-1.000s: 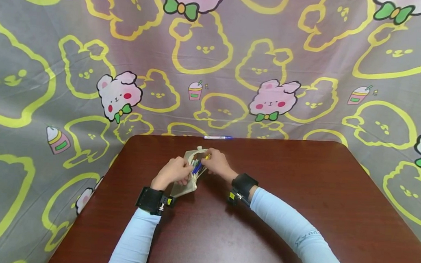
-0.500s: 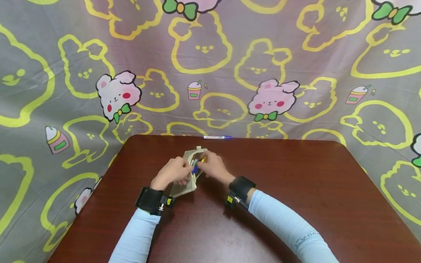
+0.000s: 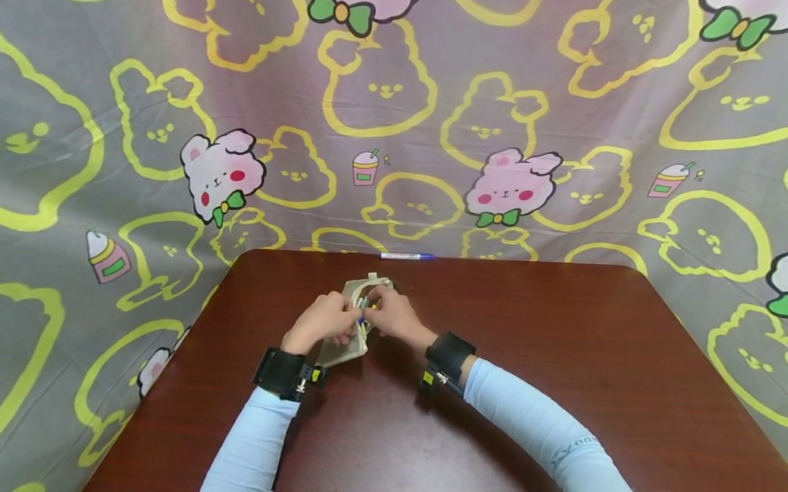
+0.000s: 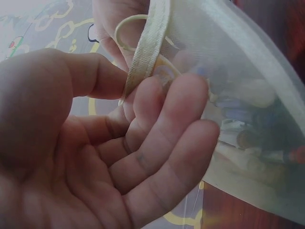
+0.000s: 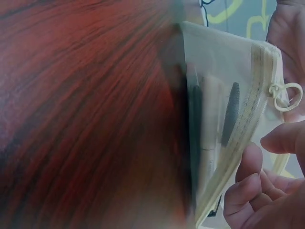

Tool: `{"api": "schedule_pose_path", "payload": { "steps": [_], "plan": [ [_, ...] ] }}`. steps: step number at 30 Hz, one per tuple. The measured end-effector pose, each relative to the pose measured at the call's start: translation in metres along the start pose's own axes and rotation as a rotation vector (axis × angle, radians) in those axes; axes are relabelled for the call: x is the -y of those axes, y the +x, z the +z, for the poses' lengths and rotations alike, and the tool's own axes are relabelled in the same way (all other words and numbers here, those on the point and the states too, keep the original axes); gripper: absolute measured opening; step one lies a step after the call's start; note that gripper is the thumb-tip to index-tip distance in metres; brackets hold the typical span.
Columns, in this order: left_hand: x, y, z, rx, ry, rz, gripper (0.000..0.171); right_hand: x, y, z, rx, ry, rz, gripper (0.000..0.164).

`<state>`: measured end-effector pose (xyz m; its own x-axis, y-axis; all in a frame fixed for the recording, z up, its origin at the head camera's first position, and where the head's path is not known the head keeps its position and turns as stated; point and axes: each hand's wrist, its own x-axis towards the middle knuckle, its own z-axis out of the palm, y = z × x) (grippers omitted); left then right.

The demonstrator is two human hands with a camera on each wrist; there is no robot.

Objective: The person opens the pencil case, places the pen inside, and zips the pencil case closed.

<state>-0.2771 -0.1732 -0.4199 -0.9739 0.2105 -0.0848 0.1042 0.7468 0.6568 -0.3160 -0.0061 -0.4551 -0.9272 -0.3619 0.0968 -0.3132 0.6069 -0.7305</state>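
Note:
A cream, see-through zip pencil case (image 3: 344, 355) stands tilted on the table, its mouth open toward my right side. My left hand (image 3: 322, 320) pinches the zip edge (image 4: 148, 45) between thumb and index finger; the other fingers curl beside the mesh. My right hand (image 3: 397, 316) is at the mouth, fingers bent against the zip band (image 5: 251, 114). Whether it holds anything there is hidden. Pens show through the mesh, among them a pale pen (image 5: 208, 114) and a dark, pointed one (image 5: 231, 112). A cord loop (image 5: 291, 98) hangs from the zip end.
A white marker with a blue cap (image 3: 403, 256) lies at the far edge of the brown table (image 3: 565, 349). Behind the table hangs a grey cloth (image 3: 407, 155) with yellow cartoon outlines.
My right hand has moved left and slightly down, closer to my left hand at the case mouth. Less of the blue and yellow pens shows now. My left hand stays in place.

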Motion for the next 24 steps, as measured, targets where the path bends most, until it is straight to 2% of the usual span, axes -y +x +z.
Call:
{"api": "schedule_pose_path", "payload": {
  "steps": [10,24],
  "plan": [
    [-0.003,-0.001,0.0,0.005,0.0,-0.01,0.028,-0.004,0.003,-0.007,-0.028,0.029,-0.051,0.03],
    [-0.002,0.0,0.0,0.006,-0.012,-0.023,0.027,-0.006,0.005,-0.017,0.003,0.059,-0.047,0.034]
  ]
}}
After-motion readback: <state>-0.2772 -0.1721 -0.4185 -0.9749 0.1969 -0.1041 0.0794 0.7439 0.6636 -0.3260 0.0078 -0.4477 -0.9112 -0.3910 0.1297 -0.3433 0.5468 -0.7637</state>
